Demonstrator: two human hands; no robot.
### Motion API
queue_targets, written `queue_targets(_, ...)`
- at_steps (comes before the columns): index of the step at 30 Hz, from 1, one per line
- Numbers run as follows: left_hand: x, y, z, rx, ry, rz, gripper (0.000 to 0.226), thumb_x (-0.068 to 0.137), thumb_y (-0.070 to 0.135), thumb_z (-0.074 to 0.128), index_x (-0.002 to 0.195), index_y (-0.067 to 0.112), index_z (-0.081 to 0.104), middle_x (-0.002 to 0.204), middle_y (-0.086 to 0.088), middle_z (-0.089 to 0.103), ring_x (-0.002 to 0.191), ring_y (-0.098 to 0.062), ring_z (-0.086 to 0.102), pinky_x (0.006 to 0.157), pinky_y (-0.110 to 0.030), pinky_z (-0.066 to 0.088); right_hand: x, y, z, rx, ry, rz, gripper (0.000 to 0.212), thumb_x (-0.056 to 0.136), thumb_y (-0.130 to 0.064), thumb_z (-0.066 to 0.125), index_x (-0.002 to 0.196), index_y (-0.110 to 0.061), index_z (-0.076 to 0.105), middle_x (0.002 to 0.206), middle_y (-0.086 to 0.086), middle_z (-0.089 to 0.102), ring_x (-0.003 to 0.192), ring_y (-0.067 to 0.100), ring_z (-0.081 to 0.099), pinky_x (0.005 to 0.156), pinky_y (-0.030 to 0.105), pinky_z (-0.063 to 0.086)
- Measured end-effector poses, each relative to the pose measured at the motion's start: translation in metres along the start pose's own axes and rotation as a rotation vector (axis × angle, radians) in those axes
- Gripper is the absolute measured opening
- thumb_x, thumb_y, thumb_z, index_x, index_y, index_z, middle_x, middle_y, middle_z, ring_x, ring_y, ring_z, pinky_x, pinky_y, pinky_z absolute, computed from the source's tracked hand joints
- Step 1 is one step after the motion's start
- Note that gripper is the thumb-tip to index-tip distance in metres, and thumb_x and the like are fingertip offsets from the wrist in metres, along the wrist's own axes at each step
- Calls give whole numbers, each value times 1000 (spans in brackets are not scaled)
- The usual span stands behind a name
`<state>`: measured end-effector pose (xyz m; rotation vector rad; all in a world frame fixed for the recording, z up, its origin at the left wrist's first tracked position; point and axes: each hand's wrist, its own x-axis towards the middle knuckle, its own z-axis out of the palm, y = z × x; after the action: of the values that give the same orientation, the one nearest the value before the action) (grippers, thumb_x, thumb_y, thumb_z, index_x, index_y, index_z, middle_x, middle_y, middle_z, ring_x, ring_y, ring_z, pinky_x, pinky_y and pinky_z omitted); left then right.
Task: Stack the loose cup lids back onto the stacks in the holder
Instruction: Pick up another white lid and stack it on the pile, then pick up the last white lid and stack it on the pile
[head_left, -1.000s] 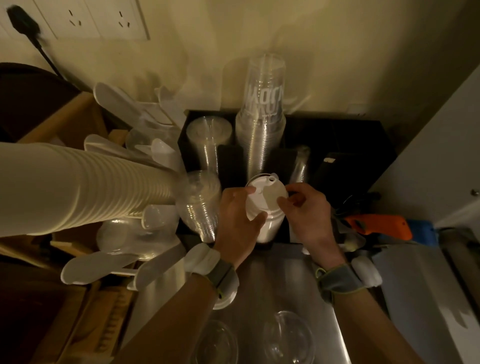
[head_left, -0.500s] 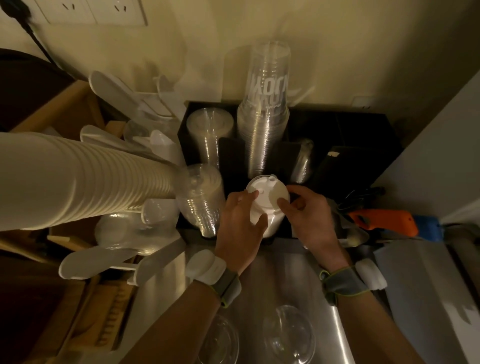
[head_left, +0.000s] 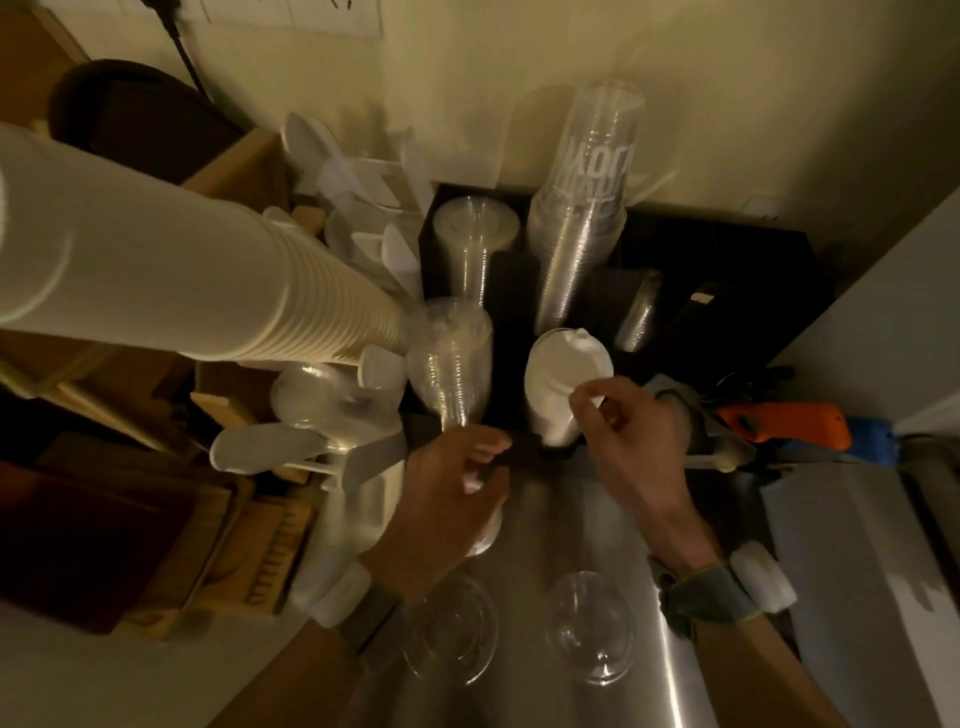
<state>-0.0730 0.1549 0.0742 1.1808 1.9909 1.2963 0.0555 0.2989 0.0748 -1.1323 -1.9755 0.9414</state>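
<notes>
A black holder (head_left: 727, 249) stands against the wall with several stacks in it. A stack of white lids (head_left: 563, 364) fills its front slot, and the top lid sits slightly tilted. My right hand (head_left: 634, 441) pinches the side of that stack with thumb and forefinger. My left hand (head_left: 452, 499) hangs over the steel counter below the holder's front edge, blurred, fingers curled. A clear rim shows under its palm; I cannot tell if it is held. Two loose clear dome lids (head_left: 452, 642) (head_left: 589, 623) lie on the counter.
The holder also has clear lid stacks (head_left: 452, 358) (head_left: 475, 228) and a tall stack of clear cups (head_left: 587, 208). A long stack of white paper cups (head_left: 182, 280) juts in from the left above white scoops and wooden boxes. An orange tool (head_left: 784, 423) lies right.
My left hand has let go of the white stack's top and dropped back toward the counter. My right hand slid from the top lid down to the stack's side. The camera tilted.
</notes>
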Motion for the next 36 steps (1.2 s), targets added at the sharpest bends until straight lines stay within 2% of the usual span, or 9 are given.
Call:
queue_targets(7,-48,-76,-20,127,-43,-313,18,82,6,66,96,17,66,88,4,69,79,-2,64,66,-2,46,-50,30,60,12,-393,67,12,86,-15,64,77,-22,66,69,-10,66,67,1,62,63,13,47)
queue_targets(13,-47,-98,-8,130,2,-373,30,77,5,71,105,9,62,99,-7,65,89,-20,62,77,-28,52,-52,54,86,-8,-335,190,19,81,-2,66,99,-8,66,92,16,67,82,25,64,78,34,52)
queue_targets(18,-31,-105,4,237,2,-347,49,73,13,76,117,14,53,108,-2,53,87,-11,54,68,-5,36,-57,63,93,17,-391,277,31,81,-2,65,110,-9,62,82,0,61,78,11,60,68,11,44)
queue_targets(21,-29,-107,11,252,-47,-349,57,68,14,79,118,14,51,111,-6,51,82,-11,52,65,-3,37,-61,62,95,43,-456,301,37,79,-3,66,114,-12,61,97,5,64,90,18,64,79,22,52)
queue_targets(24,-28,-103,14,232,-51,-350,62,66,12,80,119,13,49,116,-9,50,90,-19,58,79,-24,53,-64,60,93,28,-466,294,32,78,-7,68,109,-16,62,110,12,63,93,20,65,85,34,55)
queue_targets(26,-27,-93,13,243,-55,-347,63,65,12,80,120,12,49,118,-11,49,97,-25,59,86,-38,56,-65,56,89,13,-431,289,26,77,-9,70,100,-17,62,104,11,64,88,19,65,80,30,56)
queue_targets(28,-26,-86,11,261,-58,-336,63,67,12,80,121,12,48,120,-11,49,101,-27,58,88,-42,55,-62,50,85,19,-416,290,23,76,-8,70,94,-19,60,96,9,65,83,19,65,72,25,57)
queue_targets(32,-25,-61,9,227,-21,-261,59,71,8,76,123,11,48,126,-12,45,106,-28,58,87,-42,56,-58,36,64,23,-383,245,21,82,-10,65,99,-19,58,100,9,63,88,26,64,78,48,57)
queue_targets(36,-14,-29,15,256,29,-151,62,69,11,77,124,10,49,129,-11,47,109,-26,56,91,-41,54,-49,24,40,-1,-250,255,18,88,-16,60,102,-27,57,103,5,64,90,20,64,77,35,58)
